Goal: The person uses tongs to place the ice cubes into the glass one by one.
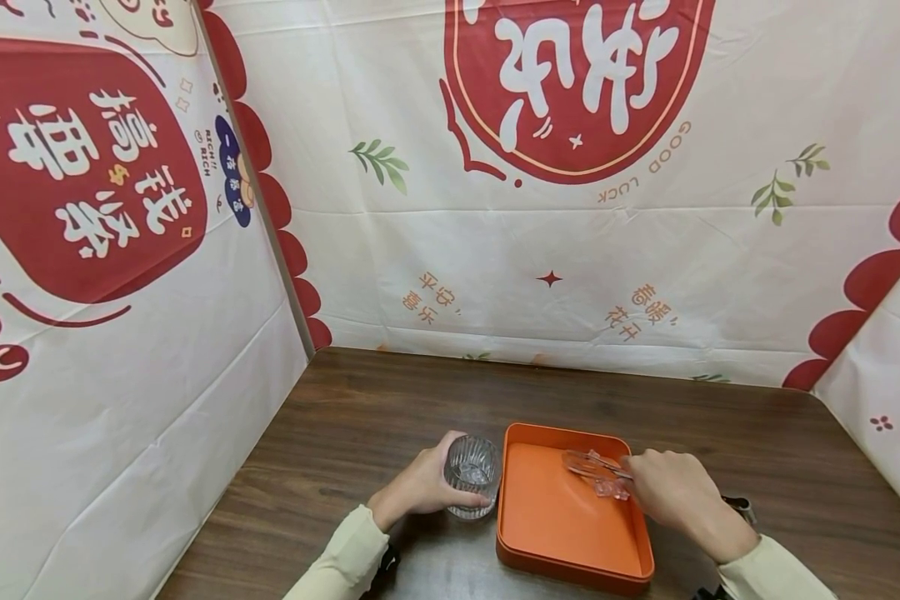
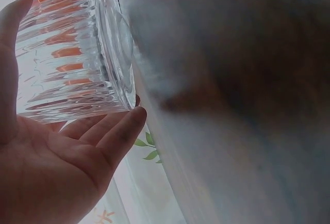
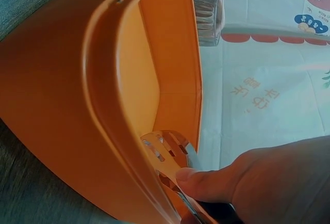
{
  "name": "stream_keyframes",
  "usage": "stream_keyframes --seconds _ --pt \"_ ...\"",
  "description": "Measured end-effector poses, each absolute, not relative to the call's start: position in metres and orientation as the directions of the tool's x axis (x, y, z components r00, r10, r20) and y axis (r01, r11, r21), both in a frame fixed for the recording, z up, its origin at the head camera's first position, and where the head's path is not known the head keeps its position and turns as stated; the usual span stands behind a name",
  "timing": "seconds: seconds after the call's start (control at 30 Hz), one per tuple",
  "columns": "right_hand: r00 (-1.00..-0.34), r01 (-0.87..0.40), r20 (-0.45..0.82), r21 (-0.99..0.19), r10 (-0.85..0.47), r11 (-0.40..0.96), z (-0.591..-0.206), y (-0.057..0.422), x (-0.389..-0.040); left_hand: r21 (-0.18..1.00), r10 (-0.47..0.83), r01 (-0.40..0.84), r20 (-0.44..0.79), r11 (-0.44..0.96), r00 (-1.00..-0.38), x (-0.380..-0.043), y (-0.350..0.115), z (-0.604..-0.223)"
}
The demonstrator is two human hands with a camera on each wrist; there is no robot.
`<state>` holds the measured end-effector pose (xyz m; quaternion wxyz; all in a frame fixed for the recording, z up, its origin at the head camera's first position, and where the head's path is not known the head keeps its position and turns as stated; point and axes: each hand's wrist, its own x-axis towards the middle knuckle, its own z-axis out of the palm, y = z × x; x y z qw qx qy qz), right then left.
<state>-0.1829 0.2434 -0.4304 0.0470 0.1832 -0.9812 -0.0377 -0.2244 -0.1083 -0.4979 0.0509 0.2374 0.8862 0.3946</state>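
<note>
My left hand (image 1: 423, 482) holds a clear ribbed glass (image 1: 471, 477) at the left side of an orange tray (image 1: 547, 517). In the left wrist view, the thumb and fingers lie on either side of the glass (image 2: 77, 64), close over the table. My right hand (image 1: 671, 487) grips metal tongs (image 1: 588, 468) over the tray's right wall. Slots show in the broad heads of the tongs (image 3: 167, 146), which reach down inside the tray. Several clear, ice-like pieces (image 1: 611, 489) lie in the tray beside the tongs, near its right wall.
The tray and glass stand on a dark wood-grain table (image 1: 390, 400). White printed cloth (image 1: 495, 250) hangs behind the table, with more cloth (image 1: 157, 358) along the left side and at the right. The tray's raised rim (image 3: 90, 69) runs all round it.
</note>
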Motion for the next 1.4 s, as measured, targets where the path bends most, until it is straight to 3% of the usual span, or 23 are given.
stream_keyframes --seconds 1.4 --pt "-0.848 -0.426 0.327 0.043 -0.416 0.904 -0.419 0.239 -0.176 0.749 0.448 0.371 0.111 0.549 -0.887 -0.221 -0.107 -0.497"
